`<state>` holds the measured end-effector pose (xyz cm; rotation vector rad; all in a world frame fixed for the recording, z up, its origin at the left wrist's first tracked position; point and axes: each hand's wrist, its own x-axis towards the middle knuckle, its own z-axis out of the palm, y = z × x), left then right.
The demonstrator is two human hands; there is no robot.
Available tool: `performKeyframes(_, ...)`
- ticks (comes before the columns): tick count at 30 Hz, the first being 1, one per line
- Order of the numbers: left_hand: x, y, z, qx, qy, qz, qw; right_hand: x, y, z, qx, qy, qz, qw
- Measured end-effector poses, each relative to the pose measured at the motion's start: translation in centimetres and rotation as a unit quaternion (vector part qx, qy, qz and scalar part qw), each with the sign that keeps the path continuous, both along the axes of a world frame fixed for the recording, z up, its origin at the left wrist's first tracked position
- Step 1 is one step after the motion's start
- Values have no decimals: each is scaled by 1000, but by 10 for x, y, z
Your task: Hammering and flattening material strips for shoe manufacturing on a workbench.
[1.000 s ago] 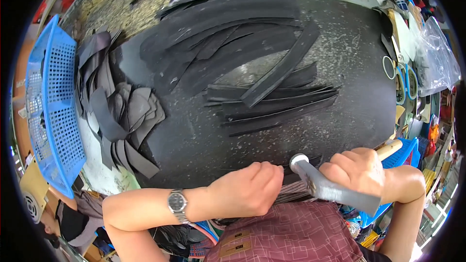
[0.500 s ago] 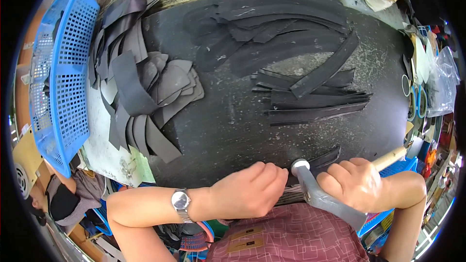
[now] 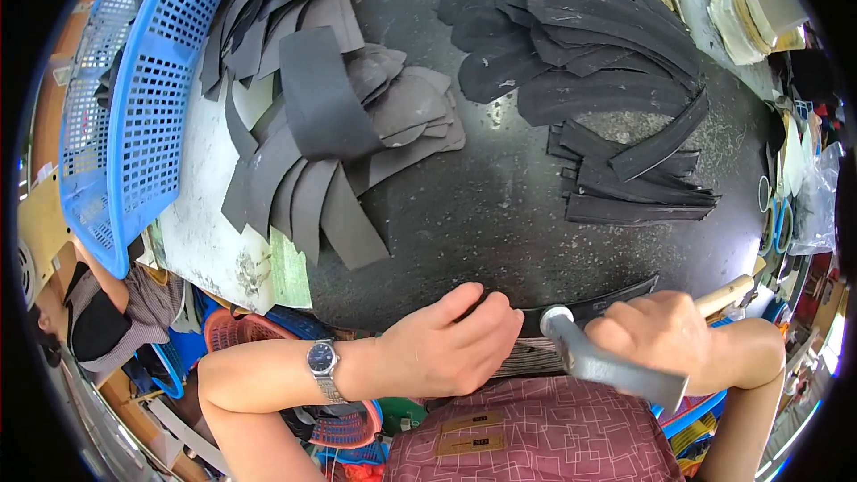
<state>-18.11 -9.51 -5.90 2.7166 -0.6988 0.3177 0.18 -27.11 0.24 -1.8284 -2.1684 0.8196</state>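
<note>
At the near edge of the black work surface, my right hand (image 3: 656,339) is closed around a hammer (image 3: 616,369) with a grey metal head and a pale wooden handle. Its round face sits by the edge, over a narrow black strip (image 3: 616,297). That strip runs left toward my left hand (image 3: 455,339), whose fingers are curled at its end. The fingertips partly hide the grip there. A metal watch (image 3: 323,359) is on my left wrist. Under my hands, by the patterned maroon apron (image 3: 553,424), thin layered edges show.
Grey-black cut pieces (image 3: 326,98) lie heaped at the left, beside a blue plastic basket (image 3: 165,98). More black pieces (image 3: 607,27) and narrow strips (image 3: 638,205) lie at the far right. Scissors (image 3: 783,225) hang at the right edge. Another person's arm (image 3: 103,272) shows at the far left.
The view has shifted, so the piles sit farther right and higher. More of the black strip shows between my hands. My left fingers have loosened slightly; the hammer stays in my right hand.
</note>
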Motion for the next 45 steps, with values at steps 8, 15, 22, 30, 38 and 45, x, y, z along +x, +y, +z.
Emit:
performKeyframes(8, -12, 9, -4, -57, -7, 55, 997, -6, 10, -10, 15, 23, -38, 999)
performKeyframes(15, -18, 4, -7, -33, -40, 61, 997, -17, 19, -1, 44, -56, 19, 997)
performKeyframes(22, -28, -8, -4, -58, 9, 82, 995, -29, 20, -1, 64, -107, 3, 992)
performKeyframes(30, -31, -19, 0, 91, -27, -2, 995, -30, 30, -5, 59, -83, 15, 995)
performKeyframes(38, -33, -15, -16, -28, -42, 29, 998, -33, -3, -5, 128, -129, 60, 981)
performKeyframes(45, -31, -16, -16, -18, -75, 36, 996, -40, -2, -3, 169, -163, 15, 972)
